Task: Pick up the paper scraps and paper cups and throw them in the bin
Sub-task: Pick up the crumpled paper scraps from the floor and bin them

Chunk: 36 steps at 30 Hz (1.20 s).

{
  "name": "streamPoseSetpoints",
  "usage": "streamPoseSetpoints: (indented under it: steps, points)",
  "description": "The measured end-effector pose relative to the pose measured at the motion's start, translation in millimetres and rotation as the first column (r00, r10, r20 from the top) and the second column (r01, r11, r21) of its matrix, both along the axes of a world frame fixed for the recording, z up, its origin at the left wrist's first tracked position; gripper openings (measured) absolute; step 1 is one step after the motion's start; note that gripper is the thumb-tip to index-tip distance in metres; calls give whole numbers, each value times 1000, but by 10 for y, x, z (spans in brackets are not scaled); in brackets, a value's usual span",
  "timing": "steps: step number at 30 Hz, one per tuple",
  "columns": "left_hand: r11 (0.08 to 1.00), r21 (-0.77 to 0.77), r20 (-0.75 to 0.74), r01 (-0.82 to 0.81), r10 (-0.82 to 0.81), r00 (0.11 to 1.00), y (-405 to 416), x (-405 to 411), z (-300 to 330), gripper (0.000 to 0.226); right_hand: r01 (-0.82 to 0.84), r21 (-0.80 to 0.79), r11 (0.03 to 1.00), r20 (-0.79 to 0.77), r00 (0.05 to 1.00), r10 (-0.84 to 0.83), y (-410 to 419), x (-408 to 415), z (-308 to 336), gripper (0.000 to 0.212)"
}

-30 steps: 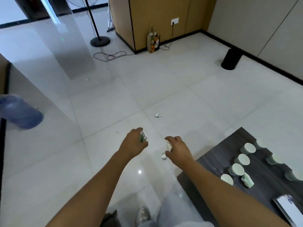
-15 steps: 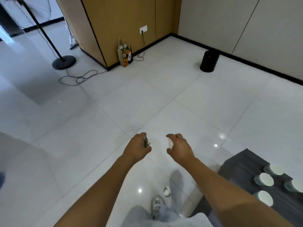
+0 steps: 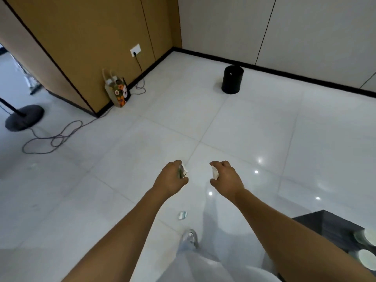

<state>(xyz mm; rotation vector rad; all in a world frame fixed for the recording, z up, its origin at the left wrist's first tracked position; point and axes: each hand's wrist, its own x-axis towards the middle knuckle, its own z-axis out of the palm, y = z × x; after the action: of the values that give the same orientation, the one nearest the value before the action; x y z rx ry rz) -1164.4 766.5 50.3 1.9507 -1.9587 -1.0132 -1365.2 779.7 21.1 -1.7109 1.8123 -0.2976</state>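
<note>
My left hand [image 3: 171, 179] grips a crumpled white and green paper scrap [image 3: 182, 171]. My right hand [image 3: 226, 177] grips a white paper scrap [image 3: 214, 173]. Both hands are held out in front of me above the floor. The black bin [image 3: 232, 79] stands on the floor far ahead, near the back wall. One small paper scrap [image 3: 182, 215] lies on the tiles below my hands, close to my shoe. Paper cups [image 3: 367, 258] stand on the dark table [image 3: 325, 222] at the lower right edge.
A patterned paper bag [image 3: 119, 92] leans against the wooden wall at the left. A cable [image 3: 57, 137] trails over the floor from a round fan base [image 3: 24, 117]. White tiles stretch between me and the bin.
I have walked forward and turned right: the bin has come closer and nearer the centre, the table has slid out to the lower right. Both hands still hold their scraps.
</note>
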Motion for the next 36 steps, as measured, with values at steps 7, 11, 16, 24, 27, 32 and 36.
streamPoseSetpoints:
  steps: [7, 11, 16, 24, 27, 32, 36]
  points:
    - [996, 12, -20, 87, -87, 996, -1555, 35, 15, 64, 75, 5, 997, 7, 997, -75, -1279, 74, 30, 58]
    - [995, 16, -23, 101, -101, 995, -2502, -166, -42, 65, 99, 19, 995, 2, 995, -99, -2122, -101, -36, 58]
    - [991, 17, -37, 132, -132, 991, -3874, -645, -94, 66, 137, -2, 991, 13, 991, -137, -3465, -489, -109, 57]
    - [982, 43, -49, 182, -179, 983, -5835, -1384, 15, 66, 175, -6, 984, -7, 984, -175, -5377, -1178, 56, 56]
    - [980, 66, -39, 188, -186, 982, -6514, -1528, -26, 66, 173, 10, 985, -15, 985, -173, -6056, -1353, 56, 57]
    - [969, 85, -9, 234, -234, 972, -7850, -1773, -199, 66, 183, 32, 983, -62, 982, -181, -7311, -1605, -77, 57]
    - [958, 87, -3, 272, -273, 962, -8975, -1979, -233, 66, 216, 75, 973, -89, 974, -209, -8332, -1777, -102, 57]
